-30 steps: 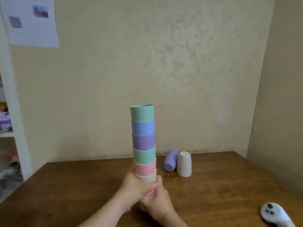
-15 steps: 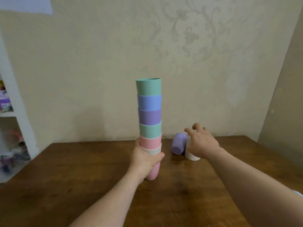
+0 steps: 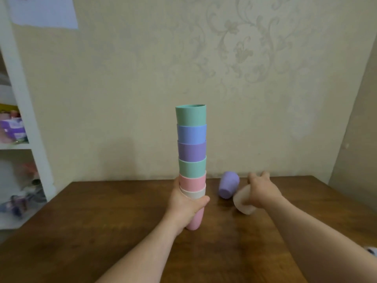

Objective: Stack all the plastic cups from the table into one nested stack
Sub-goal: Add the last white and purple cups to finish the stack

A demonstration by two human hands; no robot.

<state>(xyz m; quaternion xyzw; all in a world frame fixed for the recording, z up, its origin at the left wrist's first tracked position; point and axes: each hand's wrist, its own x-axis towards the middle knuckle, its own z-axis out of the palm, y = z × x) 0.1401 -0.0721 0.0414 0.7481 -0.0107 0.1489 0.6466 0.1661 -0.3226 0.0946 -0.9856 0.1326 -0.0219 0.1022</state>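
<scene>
The cream cup (image 3: 243, 201), standing upright half a second ago, now tilts off the table (image 3: 122, 211) in the right hand (image 3: 263, 193), right of the stack (image 3: 191, 160). The left hand (image 3: 186, 205) wraps the stack's base; so low a hold could let the tall column sway and topple when the cup goes in.

no legible text — paper sheet (image 3: 43, 12) seemingly blank

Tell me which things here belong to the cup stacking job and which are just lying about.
Job: nested stack in left hand; cream cup in right hand; purple cup on its side.
Lying about: wall paper, shelf clutter.
</scene>
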